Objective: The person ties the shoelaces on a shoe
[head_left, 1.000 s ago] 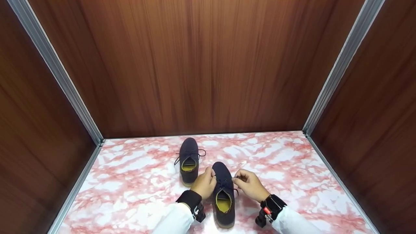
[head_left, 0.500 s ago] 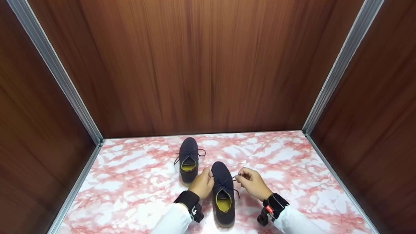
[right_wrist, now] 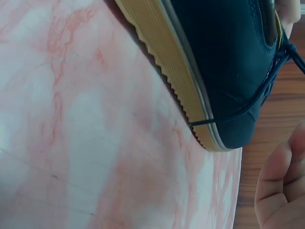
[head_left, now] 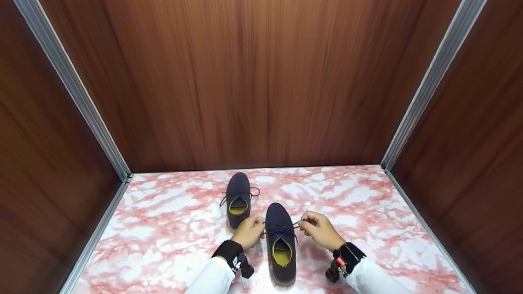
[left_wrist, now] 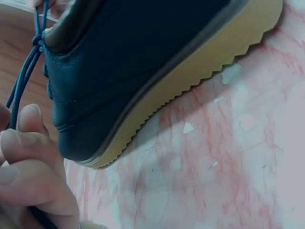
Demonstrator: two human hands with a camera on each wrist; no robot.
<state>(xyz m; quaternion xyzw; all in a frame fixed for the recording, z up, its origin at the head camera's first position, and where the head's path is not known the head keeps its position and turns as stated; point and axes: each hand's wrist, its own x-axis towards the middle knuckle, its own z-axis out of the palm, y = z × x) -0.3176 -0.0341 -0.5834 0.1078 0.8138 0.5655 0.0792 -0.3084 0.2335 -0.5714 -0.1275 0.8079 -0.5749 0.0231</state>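
A dark navy lace-up shoe [head_left: 279,216] with a yellow lining stands in front of me, toe pointing away. Left of it, my left hand [head_left: 248,232] pinches a shoelace that runs out from the knot [left_wrist: 37,42]. My right hand [head_left: 320,232] pinches another stretch of lace on the opposite side, thumb against fingertip. Both laces look drawn out sideways from the knot. One loose lace end [right_wrist: 224,118] hangs down the shoe's side over its tan, jagged-edged sole [right_wrist: 167,62].
A matching shoe [head_left: 238,188], its laces spread to either side, stands farther back and left, close beside my left hand. The pink-and-white marbled surface [head_left: 171,245] is bordered by brown wood-grain panels [head_left: 261,90] and grey metal corner strips [head_left: 425,90].
My left hand has moved left and a little nearer to me, drawing its lace out from the shoe. My right hand has shifted slightly right with its lace.
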